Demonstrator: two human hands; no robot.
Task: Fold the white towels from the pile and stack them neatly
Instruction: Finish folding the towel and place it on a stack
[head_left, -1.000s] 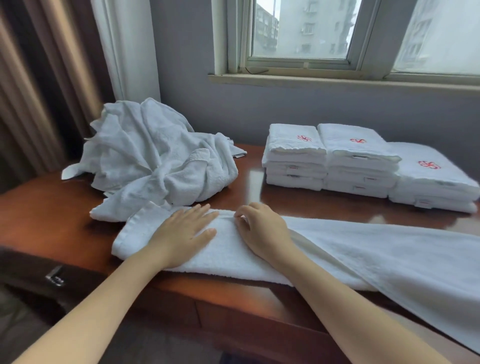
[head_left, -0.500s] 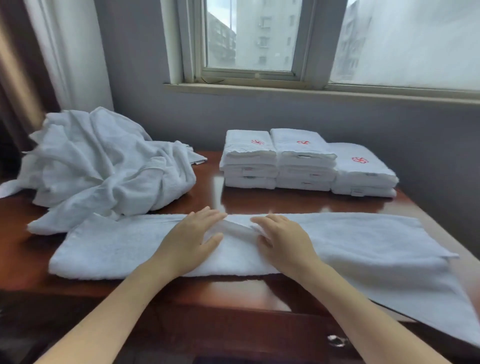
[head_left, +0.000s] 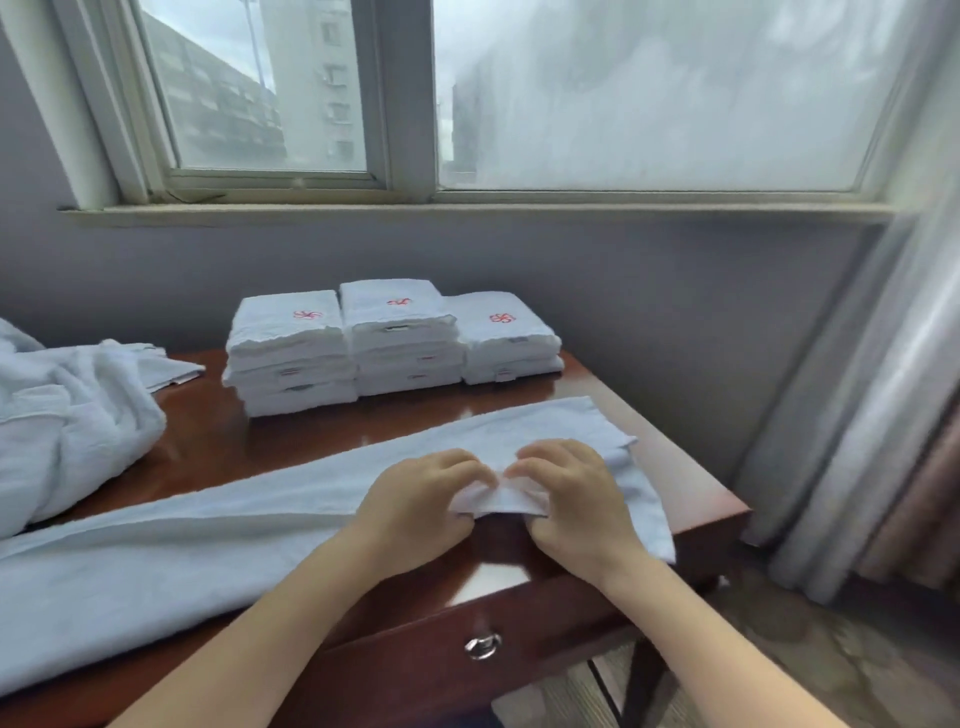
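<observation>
Two hands: left hand (head_left: 415, 506) and right hand (head_left: 576, 499) pinch one raised fold.
Towel axis: towel (head_left: 208, 551) stretches leftward from grip; short end beside right hand.

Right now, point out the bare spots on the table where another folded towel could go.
Best is the bare strip of table between the three stacks and the long towel. A narrower patch lies right of the stacks by the table's edge. The pile crowds the left; left hand and right hand pinch the towel near right.
</observation>
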